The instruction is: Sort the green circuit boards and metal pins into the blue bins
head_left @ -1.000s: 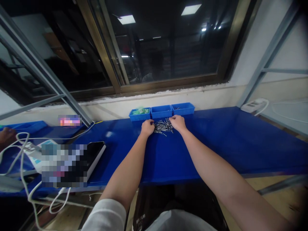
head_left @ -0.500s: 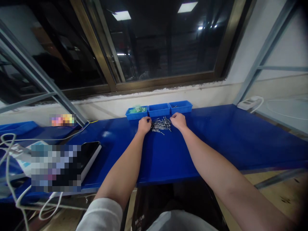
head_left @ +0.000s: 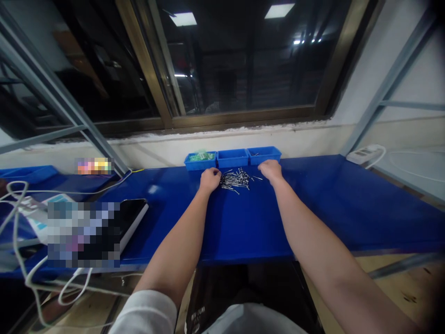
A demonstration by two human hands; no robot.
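Observation:
A loose pile of silvery screws (head_left: 236, 180) lies on the blue table (head_left: 239, 227), just in front of three small blue bins. My left hand (head_left: 210, 181) rests at the pile's left edge, its fingers curled closed by the nearest screws; what they hold is too small to make out. To the right of the pile is my right hand (head_left: 271, 170), thumb and fingers pinched together before the right bin (head_left: 266, 157). One single screw (head_left: 257, 177) shows just below and left of its fingertips, apart from the pile. Whether these fingers hold anything is hidden.
The left bin (head_left: 200, 162) contains green and clear packets; beside it stands the middle bin (head_left: 232, 160). A few dark pieces show in the right bin. At left are a tablet-like device (head_left: 134, 218) and white cables (head_left: 15, 232). A white power strip (head_left: 365, 153) sits at far right.
My right hand has moved right, away from the pile, and a single screw now shows between them. My left hand stays at the pile's left edge. The whole view has shifted slightly.

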